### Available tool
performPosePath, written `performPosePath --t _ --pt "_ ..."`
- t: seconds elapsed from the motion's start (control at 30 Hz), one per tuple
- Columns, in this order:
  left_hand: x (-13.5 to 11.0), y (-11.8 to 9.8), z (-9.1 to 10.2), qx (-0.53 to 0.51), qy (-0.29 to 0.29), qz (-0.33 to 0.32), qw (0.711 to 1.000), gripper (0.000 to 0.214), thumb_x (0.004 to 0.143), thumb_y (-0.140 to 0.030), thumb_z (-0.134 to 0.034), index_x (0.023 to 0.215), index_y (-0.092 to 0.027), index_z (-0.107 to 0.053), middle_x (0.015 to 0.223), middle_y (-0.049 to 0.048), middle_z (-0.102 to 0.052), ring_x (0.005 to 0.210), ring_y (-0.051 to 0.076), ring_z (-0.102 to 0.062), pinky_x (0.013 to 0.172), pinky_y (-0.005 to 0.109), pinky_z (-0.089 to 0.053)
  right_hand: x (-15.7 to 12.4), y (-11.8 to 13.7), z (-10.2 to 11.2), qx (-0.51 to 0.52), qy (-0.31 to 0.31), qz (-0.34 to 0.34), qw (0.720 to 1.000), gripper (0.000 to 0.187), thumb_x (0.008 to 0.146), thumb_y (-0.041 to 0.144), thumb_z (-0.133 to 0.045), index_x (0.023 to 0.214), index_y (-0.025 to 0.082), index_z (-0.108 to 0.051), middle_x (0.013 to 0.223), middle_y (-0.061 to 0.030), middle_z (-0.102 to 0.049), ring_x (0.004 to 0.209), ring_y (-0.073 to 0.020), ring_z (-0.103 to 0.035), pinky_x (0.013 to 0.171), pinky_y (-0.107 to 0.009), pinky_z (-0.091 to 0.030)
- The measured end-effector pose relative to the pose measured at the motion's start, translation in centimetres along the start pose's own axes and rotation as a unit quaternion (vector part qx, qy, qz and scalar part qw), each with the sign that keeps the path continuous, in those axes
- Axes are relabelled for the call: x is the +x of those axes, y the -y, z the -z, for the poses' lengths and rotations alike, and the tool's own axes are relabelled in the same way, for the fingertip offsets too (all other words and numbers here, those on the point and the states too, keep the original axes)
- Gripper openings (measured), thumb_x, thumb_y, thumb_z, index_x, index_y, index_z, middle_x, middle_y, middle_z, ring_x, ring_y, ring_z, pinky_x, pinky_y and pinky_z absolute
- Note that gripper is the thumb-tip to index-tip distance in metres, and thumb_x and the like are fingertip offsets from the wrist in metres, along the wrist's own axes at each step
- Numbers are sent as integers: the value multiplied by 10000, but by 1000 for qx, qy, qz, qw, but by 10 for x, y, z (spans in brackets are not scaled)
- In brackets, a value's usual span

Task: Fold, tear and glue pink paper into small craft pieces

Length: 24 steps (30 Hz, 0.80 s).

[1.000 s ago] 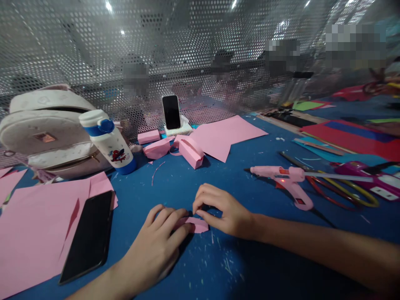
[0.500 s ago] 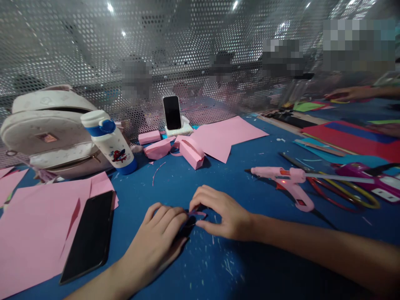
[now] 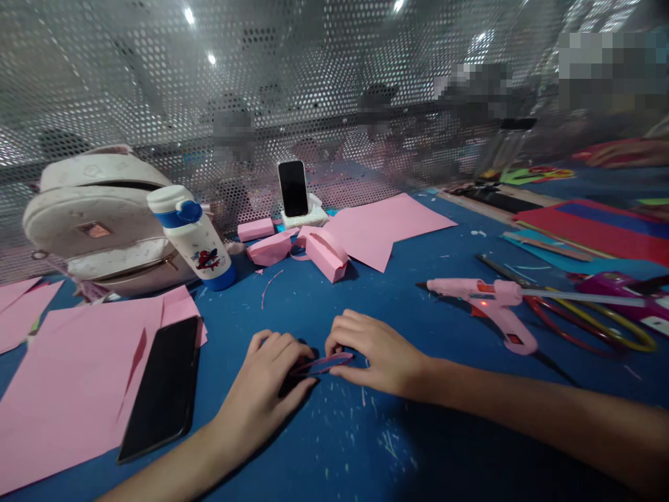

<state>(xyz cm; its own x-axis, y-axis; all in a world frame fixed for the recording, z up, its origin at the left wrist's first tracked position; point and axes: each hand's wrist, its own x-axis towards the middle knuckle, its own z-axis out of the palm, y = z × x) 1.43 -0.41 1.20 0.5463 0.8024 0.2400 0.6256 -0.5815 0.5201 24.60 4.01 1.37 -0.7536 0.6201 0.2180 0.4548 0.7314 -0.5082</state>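
Note:
A thin pink paper strip (image 3: 339, 360), bent into a narrow flat loop, lies low over the blue table between my hands. My left hand (image 3: 264, 383) has its fingers curled over the loop's left end, thumb below, partly hiding it. With fingertips and thumb, my right hand (image 3: 379, 354) pinches the other end. Beyond them are folded pink paper pieces, among them a long box shape (image 3: 325, 256) and a boat-like piece (image 3: 270, 249). A pink glue gun (image 3: 494, 307) with a lit orange light lies to the right of my right hand.
Pink sheets (image 3: 78, 383) and a black phone (image 3: 162, 387) lie at left. Behind stand a white bottle (image 3: 196, 244), a white backpack (image 3: 104, 216) and an upright phone (image 3: 293, 188). Scissors (image 3: 585, 321) and coloured sheets (image 3: 621, 233) lie at right, near another person's hand (image 3: 630, 153).
My left hand's thumb and fingers have spread a little, and more of the paper loop shows between my hands. The view has shifted slightly left.

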Motion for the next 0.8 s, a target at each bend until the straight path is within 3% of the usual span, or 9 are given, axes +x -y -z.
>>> performPosePath --t 0.17,0.37,0.8 --pt "6 -2 0 -31 -6 28 999 74 897 -193 -677 918 -214 -610 885 -21 -629 839 171 -562 847 351 -339 1 2 -1 7 -19 9 1000 47 888 163 -639 854 183 -614 832 -13 -602 799 -170 -490 710 -284 -381" --pt "8 0 -5 -59 -17 55 997 81 914 -249 -654 851 -209 -623 850 -19 -651 829 174 -580 861 362 -350 1 4 -3 9 -35 25 999 60 896 151 -604 849 182 -624 816 -17 -610 785 -165 -492 694 -277 -379" --pt "10 -7 -5 -89 -61 57 993 98 873 -143 -622 799 -209 -625 828 -22 -669 829 176 -595 885 383 -357 1 8 -3 30 -40 36 998 126 942 236 -590 829 184 -610 758 -4 -587 733 -151 -489 674 -269 -376"
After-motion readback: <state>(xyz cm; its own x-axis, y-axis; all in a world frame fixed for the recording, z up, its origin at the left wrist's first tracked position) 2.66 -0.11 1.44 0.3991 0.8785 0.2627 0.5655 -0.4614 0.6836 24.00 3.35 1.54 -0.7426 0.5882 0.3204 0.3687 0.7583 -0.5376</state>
